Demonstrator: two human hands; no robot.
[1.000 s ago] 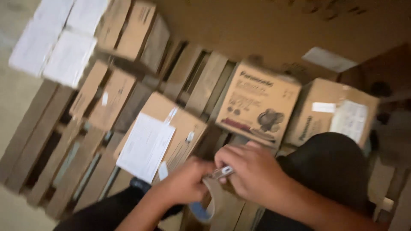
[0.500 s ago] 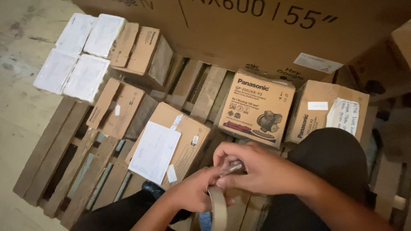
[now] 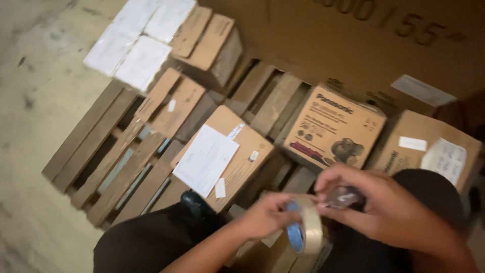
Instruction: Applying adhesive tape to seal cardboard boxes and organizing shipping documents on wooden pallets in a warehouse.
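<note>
My left hand [image 3: 265, 216] grips a roll of clear packing tape [image 3: 307, 230] with a blue inner core, held on edge at the bottom middle. My right hand [image 3: 381, 202] is just right of the roll, its fingers pinched on a small shiny strip [image 3: 343, 196] at the top of the roll, probably the tape's loose end. Both hands hover over my dark-trousered knees [image 3: 151, 242], above a brown box with a white paper label [image 3: 207, 159].
A wooden pallet [image 3: 108, 167] on a concrete floor [image 3: 35, 101] carries several cardboard boxes. A printed fan box [image 3: 333, 126] sits ahead, another labelled box [image 3: 429, 149] to its right. White-topped boxes [image 3: 136, 48] lie far left. A large carton [image 3: 353, 40] spans the back.
The view has swung right and slightly down. The tape roll has come up into plain sight between my hands, and my right hand has shifted to the right of it.
</note>
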